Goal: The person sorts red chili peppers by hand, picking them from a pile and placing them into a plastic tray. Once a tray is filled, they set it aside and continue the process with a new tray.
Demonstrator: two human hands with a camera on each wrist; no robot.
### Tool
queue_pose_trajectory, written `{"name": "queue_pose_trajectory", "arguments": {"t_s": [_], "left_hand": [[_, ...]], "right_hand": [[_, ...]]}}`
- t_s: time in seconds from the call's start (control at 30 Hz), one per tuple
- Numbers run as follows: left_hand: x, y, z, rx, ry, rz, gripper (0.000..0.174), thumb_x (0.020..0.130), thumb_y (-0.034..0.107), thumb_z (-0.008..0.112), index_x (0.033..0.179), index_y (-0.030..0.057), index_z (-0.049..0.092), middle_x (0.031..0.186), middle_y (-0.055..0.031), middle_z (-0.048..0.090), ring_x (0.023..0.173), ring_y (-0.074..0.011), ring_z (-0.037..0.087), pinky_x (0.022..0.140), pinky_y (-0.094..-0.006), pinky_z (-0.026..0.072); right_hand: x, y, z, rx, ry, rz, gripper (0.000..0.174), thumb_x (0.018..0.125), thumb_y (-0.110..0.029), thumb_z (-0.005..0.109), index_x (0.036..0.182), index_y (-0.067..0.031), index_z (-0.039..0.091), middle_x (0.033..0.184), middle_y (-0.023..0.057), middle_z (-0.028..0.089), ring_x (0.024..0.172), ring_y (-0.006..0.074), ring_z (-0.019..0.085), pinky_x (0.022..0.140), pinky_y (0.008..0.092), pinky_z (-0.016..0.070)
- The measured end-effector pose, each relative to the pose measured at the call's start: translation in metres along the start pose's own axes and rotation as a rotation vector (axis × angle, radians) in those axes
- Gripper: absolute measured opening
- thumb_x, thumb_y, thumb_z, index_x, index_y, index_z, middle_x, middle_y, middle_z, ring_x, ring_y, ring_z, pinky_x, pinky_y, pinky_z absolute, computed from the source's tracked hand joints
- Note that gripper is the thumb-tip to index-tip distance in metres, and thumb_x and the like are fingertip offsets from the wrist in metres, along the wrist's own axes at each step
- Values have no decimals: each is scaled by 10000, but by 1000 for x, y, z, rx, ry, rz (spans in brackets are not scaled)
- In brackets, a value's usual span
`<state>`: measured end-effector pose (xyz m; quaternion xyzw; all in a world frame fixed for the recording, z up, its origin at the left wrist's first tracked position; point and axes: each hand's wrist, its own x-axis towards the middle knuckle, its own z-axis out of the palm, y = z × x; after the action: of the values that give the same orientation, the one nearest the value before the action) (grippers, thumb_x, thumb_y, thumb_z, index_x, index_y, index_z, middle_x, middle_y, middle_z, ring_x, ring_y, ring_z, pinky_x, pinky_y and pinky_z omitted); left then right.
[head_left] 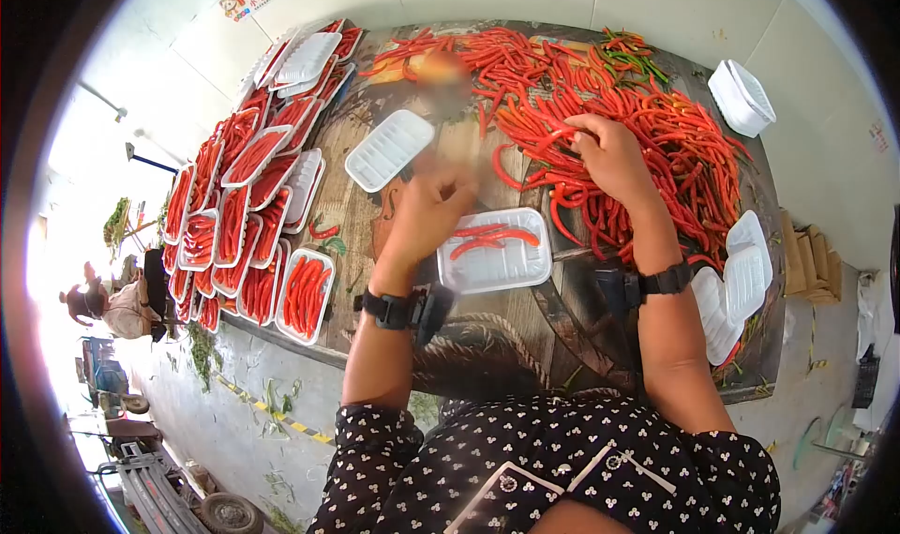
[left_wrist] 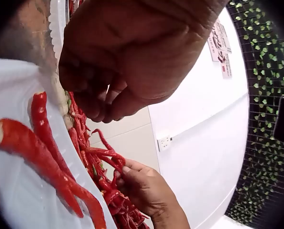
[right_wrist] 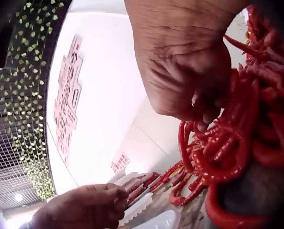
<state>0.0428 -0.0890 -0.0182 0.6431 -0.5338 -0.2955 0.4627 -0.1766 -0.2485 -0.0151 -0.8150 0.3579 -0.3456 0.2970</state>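
Observation:
My right hand [head_left: 614, 159] pinches a red chili pepper [head_left: 555, 137] at the left side of a large heap of chilies [head_left: 675, 154]. In the right wrist view its fingertips overlap the curved peppers. My left hand [head_left: 433, 210] hovers above the table with its fingers loosely curled, and no pepper shows in it. Just to its right lies a white ribbed tray [head_left: 497, 273] with a few red chilies [left_wrist: 42, 164] in it. Another white tray [head_left: 389, 150], without peppers, lies beyond the left hand.
Stacked trays filled with red chilies [head_left: 234, 220] cover the table's left side. Spare white trays stand in a stack [head_left: 741, 98] at the back right, and more white trays [head_left: 745, 271] lie near the right edge. Some green chilies [head_left: 633, 60] lie at the back.

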Motion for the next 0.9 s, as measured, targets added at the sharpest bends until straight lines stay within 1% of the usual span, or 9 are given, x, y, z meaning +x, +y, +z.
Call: {"name": "queue_pose_trajectory", "arguments": {"t_s": [0.1,0.27,0.33,0.47,0.53,0.6,0.77,0.83,0.9], "left_hand": [[-22,24,5,26,5,16,144,878,125,626,909,-14,649,671,-1,582,639,-66,536,576,-267,433],[-26,27,12,-63,56,-112,174,850,104,644,984,-6,656,759,-30,618,699,-97,571,623,-271,454],[-14,27,11,124,136,100,233,875,36,624,1106,2,627,908,-28,628,713,-101,605,635,-233,491],[-5,39,13,338,242,378,266,850,9,641,1115,19,621,959,-45,624,737,-121,624,632,-238,496],[-5,33,12,278,136,440,246,831,-5,655,1076,15,638,935,-57,632,740,-115,614,624,-245,487],[-10,30,12,280,124,439,218,830,-3,657,1048,9,648,899,-53,636,717,-113,603,618,-247,481],[-22,33,2,302,68,401,114,847,14,648,959,-1,667,771,-28,623,653,-101,559,604,-250,458],[-24,28,-12,204,-55,147,89,864,28,635,944,-6,653,726,-17,600,637,-88,541,592,-246,444],[-26,30,-22,158,-97,107,82,875,52,631,930,-8,643,723,-12,577,653,-70,523,590,-253,429]], "right_hand": [[-8,-14,-17,288,-155,207,275,942,-103,512,1157,28,623,812,32,639,693,95,574,673,269,485],[-12,-26,-28,275,-223,106,261,951,-97,503,1148,26,622,835,2,616,728,69,549,679,251,477],[-14,-29,-32,265,-307,55,251,950,-90,507,1140,26,621,859,-2,618,750,70,558,697,251,482],[-22,-39,-35,330,-496,85,241,953,-85,515,1139,28,618,910,-2,630,807,70,575,740,236,479],[-24,-40,-32,336,-542,61,241,955,-86,516,1143,26,616,920,-1,634,807,70,576,743,237,478],[-26,-39,-30,338,-591,38,242,956,-88,518,1148,23,615,931,0,639,808,70,576,746,238,477],[-25,-39,-32,521,-614,100,266,962,-117,525,1192,-4,593,839,-23,607,665,27,511,589,195,420],[-26,-37,-37,551,-621,111,276,961,-128,531,1204,-10,587,799,-29,590,641,23,499,565,188,408],[-28,-35,-41,870,-422,236,310,954,-155,542,1228,-14,572,743,-39,555,627,37,509,561,195,421]]}}
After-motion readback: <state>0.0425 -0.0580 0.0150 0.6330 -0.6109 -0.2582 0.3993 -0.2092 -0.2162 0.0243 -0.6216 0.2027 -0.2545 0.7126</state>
